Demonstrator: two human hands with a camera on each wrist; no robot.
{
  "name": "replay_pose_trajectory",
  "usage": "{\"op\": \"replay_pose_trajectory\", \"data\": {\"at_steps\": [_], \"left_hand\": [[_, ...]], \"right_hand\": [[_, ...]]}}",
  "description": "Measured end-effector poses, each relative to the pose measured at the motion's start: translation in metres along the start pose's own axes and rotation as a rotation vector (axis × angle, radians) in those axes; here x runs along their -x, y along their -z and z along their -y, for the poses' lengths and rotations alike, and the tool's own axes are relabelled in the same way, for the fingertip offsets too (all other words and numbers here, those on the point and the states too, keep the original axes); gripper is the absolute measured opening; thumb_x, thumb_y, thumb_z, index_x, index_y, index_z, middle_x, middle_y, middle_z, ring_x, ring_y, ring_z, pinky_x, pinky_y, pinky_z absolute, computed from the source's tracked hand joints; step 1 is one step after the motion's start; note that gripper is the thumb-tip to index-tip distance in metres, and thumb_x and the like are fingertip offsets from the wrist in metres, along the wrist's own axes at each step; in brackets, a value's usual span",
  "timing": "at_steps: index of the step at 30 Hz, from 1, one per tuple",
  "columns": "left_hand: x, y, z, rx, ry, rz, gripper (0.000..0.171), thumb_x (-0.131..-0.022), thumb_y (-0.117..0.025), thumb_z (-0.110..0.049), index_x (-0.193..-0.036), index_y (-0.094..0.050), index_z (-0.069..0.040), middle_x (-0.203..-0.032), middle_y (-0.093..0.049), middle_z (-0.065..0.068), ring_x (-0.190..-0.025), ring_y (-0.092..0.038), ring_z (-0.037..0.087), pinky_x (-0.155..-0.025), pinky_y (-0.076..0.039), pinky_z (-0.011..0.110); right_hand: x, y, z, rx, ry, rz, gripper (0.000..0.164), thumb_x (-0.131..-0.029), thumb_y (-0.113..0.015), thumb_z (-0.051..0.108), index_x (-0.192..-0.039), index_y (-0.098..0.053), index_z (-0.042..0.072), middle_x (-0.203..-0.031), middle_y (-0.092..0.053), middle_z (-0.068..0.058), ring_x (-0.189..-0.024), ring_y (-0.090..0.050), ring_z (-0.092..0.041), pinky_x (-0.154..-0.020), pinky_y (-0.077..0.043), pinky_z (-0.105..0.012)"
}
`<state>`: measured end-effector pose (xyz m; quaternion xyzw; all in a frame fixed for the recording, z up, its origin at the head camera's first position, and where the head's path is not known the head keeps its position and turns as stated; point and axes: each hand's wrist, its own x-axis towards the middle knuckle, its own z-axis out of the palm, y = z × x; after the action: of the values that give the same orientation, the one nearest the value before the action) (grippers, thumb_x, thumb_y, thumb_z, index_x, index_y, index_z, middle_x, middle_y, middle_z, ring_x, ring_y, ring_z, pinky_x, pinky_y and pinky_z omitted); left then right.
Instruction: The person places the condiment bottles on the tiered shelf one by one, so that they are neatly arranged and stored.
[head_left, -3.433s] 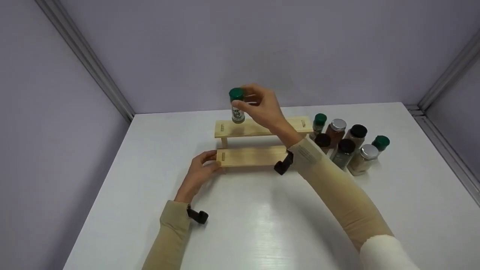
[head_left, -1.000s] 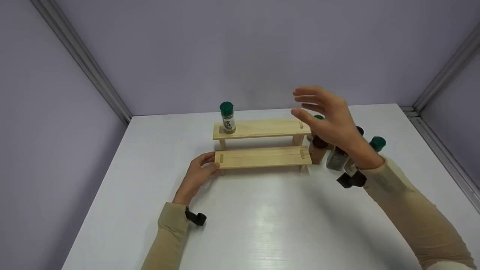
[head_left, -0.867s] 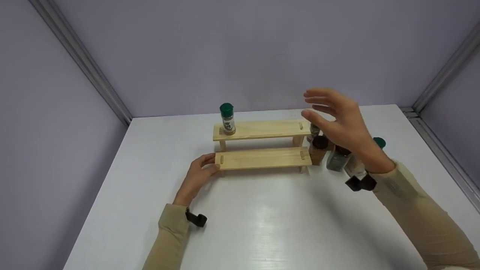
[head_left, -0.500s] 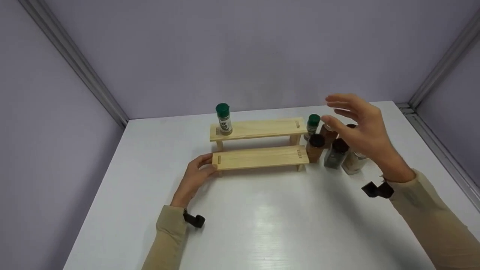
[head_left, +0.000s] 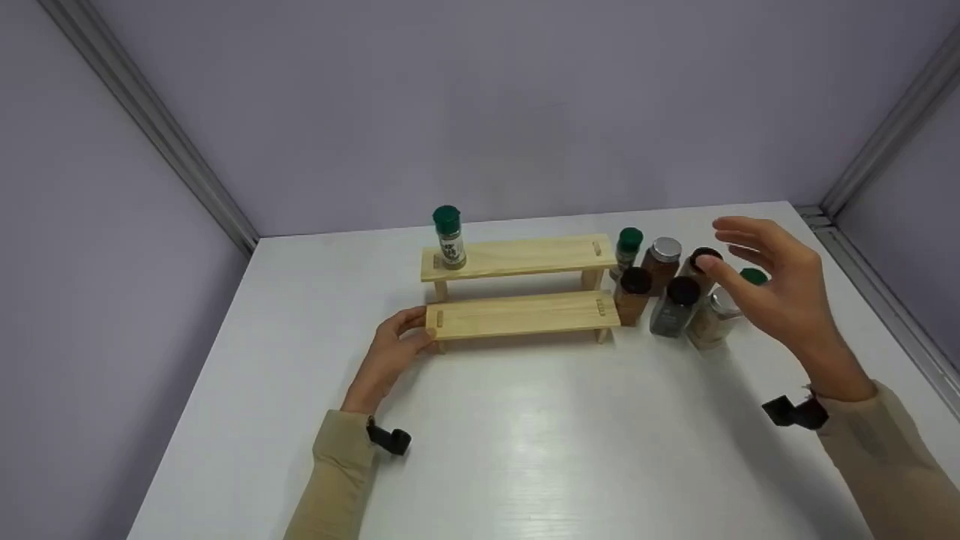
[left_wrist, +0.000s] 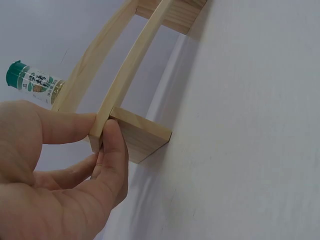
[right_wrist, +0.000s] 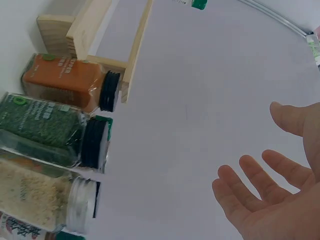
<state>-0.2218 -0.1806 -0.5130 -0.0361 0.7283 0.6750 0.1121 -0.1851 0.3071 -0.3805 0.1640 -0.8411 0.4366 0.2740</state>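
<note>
My left hand [head_left: 394, 349] pinches the left end of the lower shelf [head_left: 521, 316] of a two-tier wooden rack; in the left wrist view the thumb and fingers [left_wrist: 114, 145] grip that board's end. A green-capped spice jar [head_left: 451, 244] stands upright at the left end of the upper shelf [head_left: 536, 256]. My right hand [head_left: 784, 300], fingers spread and holding nothing, hovers over the right side of a group of spice jars. In the right wrist view, an orange-spice jar [right_wrist: 65, 80], a green-herb jar [right_wrist: 42, 130] and a pale-grained jar [right_wrist: 32, 192] appear beside it.
Right of the rack stand a green-capped jar [head_left: 628, 246], a silver-lidded jar [head_left: 661, 268], a dark-lidded herb jar [head_left: 673, 311] and others, close together. Another green cap [head_left: 753, 277] is partly behind the right hand. A grey wall [head_left: 525, 112] rises behind the white table [head_left: 510, 450].
My right hand has set the green-capped jar on the upper shelf and let it go. It has then moved right and down, over the jar group. The left hand stays at the rack.
</note>
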Motion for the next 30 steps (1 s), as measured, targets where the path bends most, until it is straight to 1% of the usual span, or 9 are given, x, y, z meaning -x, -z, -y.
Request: {"op": "replay_pose_trajectory", "data": {"at_steps": [5, 9, 11, 13, 16, 18, 24, 25, 30], "left_hand": [[-0.004, 0.0, 0.001, -0.005, -0.007, -0.007, 0.051, -0.105, -0.061, -0.002, -0.155, -0.05, -0.001, -0.151, -0.051, 0.021, -0.129, -0.059, 0.03, -0.104, -0.059, 0.037], [-0.006, -0.001, 0.0, 0.001, -0.009, -0.006, 0.05, -0.105, -0.062, -0.003, -0.154, -0.051, -0.001, -0.151, -0.052, 0.02, -0.129, -0.06, 0.03, -0.102, -0.059, 0.035], [-0.007, -0.001, 0.0, 0.001, -0.01, -0.006, 0.05, -0.105, -0.062, -0.003, -0.154, -0.051, -0.001, -0.151, -0.052, 0.02, -0.129, -0.06, 0.03, -0.102, -0.059, 0.035], [-0.007, -0.001, 0.0, -0.004, -0.008, -0.008, 0.05, -0.105, -0.062, -0.003, -0.154, -0.051, -0.001, -0.151, -0.052, 0.02, -0.129, -0.06, 0.029, -0.102, -0.059, 0.035], [-0.007, -0.002, 0.0, -0.009, -0.007, -0.005, 0.051, -0.105, -0.063, -0.004, -0.155, -0.051, -0.002, -0.152, -0.052, 0.02, -0.13, -0.059, 0.029, -0.104, -0.059, 0.035], [-0.007, -0.002, -0.001, -0.009, -0.006, -0.004, 0.051, -0.105, -0.063, -0.004, -0.155, -0.051, -0.002, -0.152, -0.052, 0.02, -0.131, -0.059, 0.029, -0.105, -0.058, 0.036], [-0.006, -0.002, -0.001, 0.01, -0.009, 0.003, 0.052, -0.106, -0.063, -0.002, -0.156, -0.049, -0.002, -0.151, -0.051, 0.021, -0.133, -0.059, 0.031, -0.109, -0.057, 0.039], [-0.006, -0.002, -0.001, 0.009, -0.009, 0.004, 0.052, -0.106, -0.063, -0.002, -0.156, -0.048, -0.002, -0.151, -0.05, 0.021, -0.133, -0.058, 0.032, -0.109, -0.057, 0.039], [-0.001, -0.001, 0.001, -0.013, -0.005, -0.002, 0.052, -0.106, -0.062, -0.002, -0.156, -0.048, -0.001, -0.152, -0.051, 0.023, -0.133, -0.058, 0.032, -0.109, -0.057, 0.039]], "right_hand": [[0.019, 0.002, -0.024, 0.007, -0.048, -0.041, 0.052, -0.088, -0.084, -0.004, -0.137, -0.07, 0.005, -0.131, -0.071, -0.002, -0.12, -0.065, 0.002, -0.101, -0.05, -0.008], [0.035, 0.002, -0.043, 0.002, -0.085, -0.076, 0.051, -0.087, -0.084, -0.007, -0.135, -0.071, 0.002, -0.128, -0.07, 0.012, -0.117, -0.065, 0.002, -0.102, -0.049, -0.008], [0.042, 0.0, -0.051, 0.016, -0.1, -0.09, 0.051, -0.087, -0.085, -0.006, -0.135, -0.071, 0.001, -0.126, -0.069, 0.012, -0.116, -0.064, 0.002, -0.102, -0.048, -0.007], [0.046, -0.001, -0.057, 0.04, -0.112, -0.1, 0.051, -0.087, -0.085, -0.005, -0.135, -0.07, 0.0, -0.127, -0.07, 0.005, -0.116, -0.063, 0.003, -0.102, -0.048, -0.007], [0.053, -0.003, -0.065, 0.069, -0.134, -0.113, 0.053, -0.085, -0.086, -0.006, -0.136, -0.069, -0.002, -0.129, -0.071, -0.011, -0.115, -0.062, 0.007, -0.101, -0.047, -0.005], [0.057, -0.004, -0.07, 0.088, -0.157, -0.118, 0.053, -0.085, -0.087, -0.005, -0.135, -0.069, -0.002, -0.129, -0.07, -0.018, -0.114, -0.061, 0.009, -0.099, -0.046, -0.004], [0.063, -0.007, -0.08, 0.098, -0.229, -0.103, 0.052, -0.087, -0.087, -0.001, -0.135, -0.068, -0.004, -0.131, -0.07, -0.022, -0.112, -0.059, 0.014, -0.096, -0.046, -0.002], [0.065, -0.008, -0.084, 0.089, -0.241, -0.095, 0.053, -0.087, -0.087, 0.0, -0.136, -0.067, -0.006, -0.131, -0.07, -0.025, -0.11, -0.059, 0.015, -0.095, -0.047, -0.002], [0.071, -0.013, -0.09, 0.113, -0.329, -0.058, 0.058, -0.086, -0.091, 0.009, -0.137, -0.067, -0.008, -0.128, -0.071, -0.031, -0.096, -0.057, 0.023, -0.085, -0.05, 0.0]]}}
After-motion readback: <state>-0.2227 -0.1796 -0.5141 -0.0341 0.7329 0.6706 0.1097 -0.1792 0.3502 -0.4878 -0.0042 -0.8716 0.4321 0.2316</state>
